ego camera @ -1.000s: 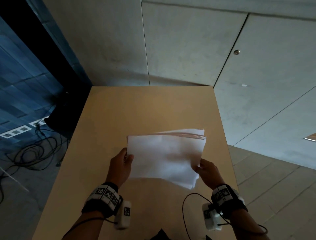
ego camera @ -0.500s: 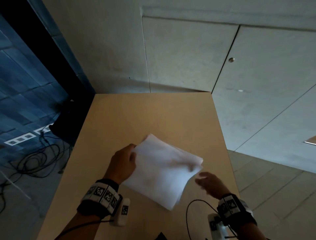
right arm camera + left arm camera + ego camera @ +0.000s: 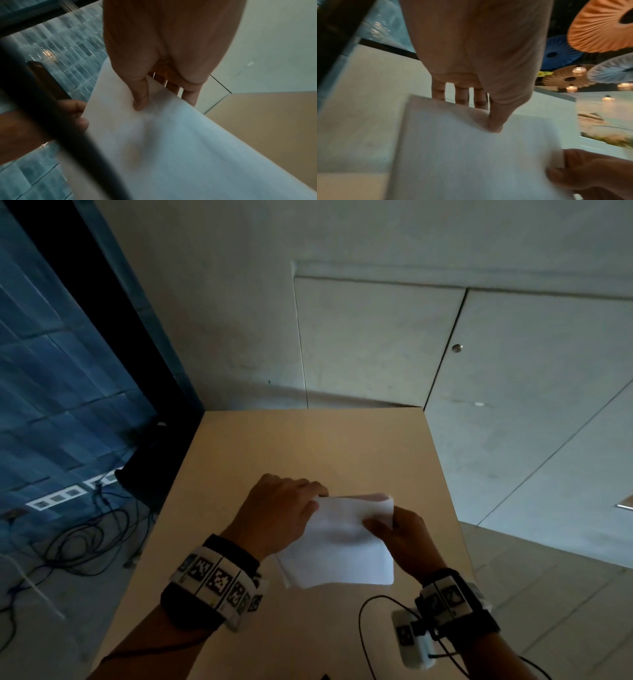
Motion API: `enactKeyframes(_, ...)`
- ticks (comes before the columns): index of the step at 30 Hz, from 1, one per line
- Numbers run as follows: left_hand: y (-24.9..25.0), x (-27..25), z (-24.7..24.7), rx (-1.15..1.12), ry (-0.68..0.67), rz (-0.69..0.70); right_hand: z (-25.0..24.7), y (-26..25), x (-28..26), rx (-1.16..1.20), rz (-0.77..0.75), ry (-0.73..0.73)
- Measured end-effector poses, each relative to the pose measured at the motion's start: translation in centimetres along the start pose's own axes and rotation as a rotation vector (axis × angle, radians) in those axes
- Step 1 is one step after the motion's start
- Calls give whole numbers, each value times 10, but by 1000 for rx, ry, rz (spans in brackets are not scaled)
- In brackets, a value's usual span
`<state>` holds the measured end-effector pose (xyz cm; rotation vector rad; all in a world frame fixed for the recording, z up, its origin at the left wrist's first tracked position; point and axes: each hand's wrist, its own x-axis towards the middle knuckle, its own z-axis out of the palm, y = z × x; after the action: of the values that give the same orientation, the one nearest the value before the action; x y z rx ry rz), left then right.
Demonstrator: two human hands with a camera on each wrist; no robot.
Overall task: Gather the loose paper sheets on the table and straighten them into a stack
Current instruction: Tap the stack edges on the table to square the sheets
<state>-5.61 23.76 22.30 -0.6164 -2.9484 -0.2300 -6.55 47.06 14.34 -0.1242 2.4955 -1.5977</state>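
Observation:
A stack of white paper sheets is held upright over the light wooden table, its lower edge near the tabletop. My left hand grips the stack's upper left side, thumb on the near face and fingers behind, as the left wrist view shows on the paper. My right hand pinches the upper right side, thumb on the front of the sheets and fingers behind. Sheet edges at the top are slightly uneven.
The table's right edge drops to a tiled floor. A grey wall with cabinet doors stands behind the table. Cables lie on the floor at the left. A black cable from the right wrist loops over the near tabletop.
The stack has been turned from lying wide between both hands to standing on a short edge. My right hand let go briefly and took hold again near the top right.

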Motion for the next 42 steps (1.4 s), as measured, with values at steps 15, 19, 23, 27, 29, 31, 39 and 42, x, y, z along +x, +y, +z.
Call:
enactKeyframes(15, -27, -50, 94, -1044, 76, -622, 0, 21, -6, 330, 59, 109)
enactKeyframes(19, -17, -47, 105, -850, 235, -626, 8, 20, -5, 345, 38, 147)
enactKeyframes(23, -18, -46, 104, -711, 403, -533, 11, 17, -1, 319, 9, 243)
enactKeyframes(27, -20, -48, 112, -629, 462, -523, 22, 23, -1, 331, -27, 311)
enactKeyframes(29, -20, -54, 124, -642, 426, -554, 32, 39, 0, 219, 30, 294)
enactKeyframes(31, -22, -61, 137, -676, 355, -602, 40, 58, -1, 50, 102, 212)
enactKeyframes(39, -29, -56, 131, -634, 395, -586, 42, 55, -2, -118, 86, 260)
enactKeyframes(42, -31, -50, 119, -567, 469, -536, 34, 43, 3, -134, 32, 319)
